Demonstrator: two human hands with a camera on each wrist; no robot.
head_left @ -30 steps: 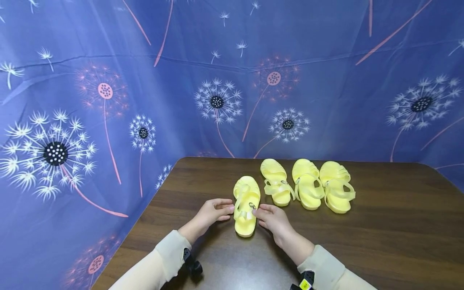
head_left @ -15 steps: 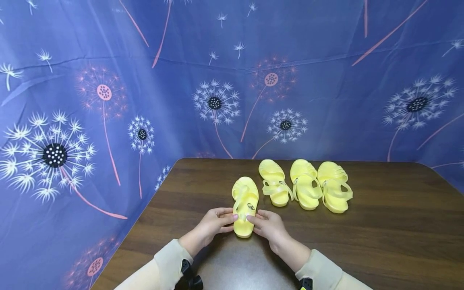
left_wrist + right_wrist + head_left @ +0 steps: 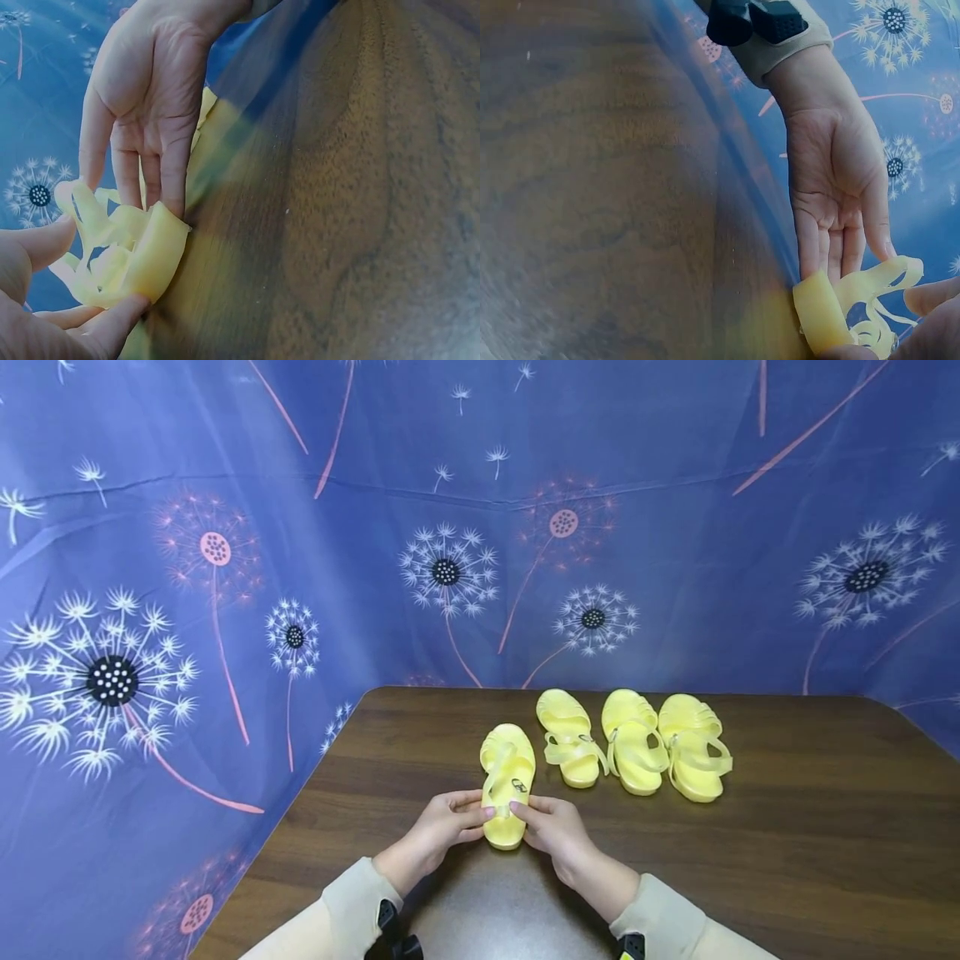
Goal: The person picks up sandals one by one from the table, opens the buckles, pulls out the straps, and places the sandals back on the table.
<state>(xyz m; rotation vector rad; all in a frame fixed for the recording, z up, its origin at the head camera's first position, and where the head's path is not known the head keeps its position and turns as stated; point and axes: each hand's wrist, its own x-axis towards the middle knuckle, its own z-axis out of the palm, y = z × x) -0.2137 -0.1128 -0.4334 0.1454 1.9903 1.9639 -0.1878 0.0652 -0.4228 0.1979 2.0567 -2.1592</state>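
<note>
The yellow jelly sandal (image 3: 507, 777) looks like molded soft plastic or rubber, so it should be light, bendy and hard to break. Its surface is glossy and may slide a little against bare fingertips or the wood. The thin ankle strap (image 3: 90, 217) looks floppy and would likely give if pulled alone; the thicker sole by the heel (image 3: 504, 835) seems the firmer place to take hold, from both sides at once.

The sandal is on the near part of the wooden table (image 3: 787, 860), closer to its left edge than its right, with its toe toward the far edge and its heel toward the person. Whether the heel is raised off the surface, I cannot tell.

The left hand (image 3: 438, 831) and right hand (image 3: 562, 835) hold it from opposite sides, palms facing inward. Each is only slightly parted, thumb up at the strap and nearly straight fingers against the side of the sole, so the rear half lies pinched between them. The forearms come in from the near side and converge.

Beyond, beside the far edge, a second sandal (image 3: 564, 720), a third sandal (image 3: 630, 710) and a fourth sandal (image 3: 690, 718) stand in a row, toes likewise outward.
</note>
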